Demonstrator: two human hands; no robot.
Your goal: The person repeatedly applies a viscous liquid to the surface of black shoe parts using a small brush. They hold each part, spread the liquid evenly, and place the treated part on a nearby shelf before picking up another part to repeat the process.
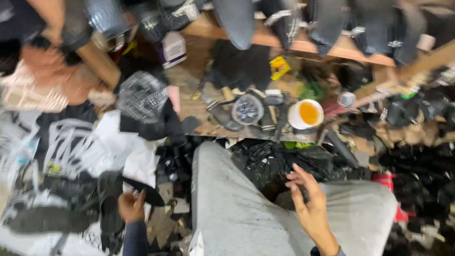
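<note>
My left hand (pixel 131 206) reaches down at the lower left and grips the edge of a flat black shoe piece (pixel 142 191) lying on the cluttered floor. My right hand (pixel 309 204) hovers open above my grey-trousered knee (pixel 360 204), fingers spread and holding nothing, just in front of a heap of black plastic bags (pixel 270 161). The frame is blurred by motion.
A low wooden workbench (pixel 194 80) ahead carries a white cup of orange glue (pixel 306 114), a round clear lid (pixel 247 109), tools and scraps. Dark shoe uppers (pixel 327 21) hang along a wooden rail. White bags and black shoe parts (pixel 71 147) cover the floor at left. Another person's arm (pixel 50 19) shows top left.
</note>
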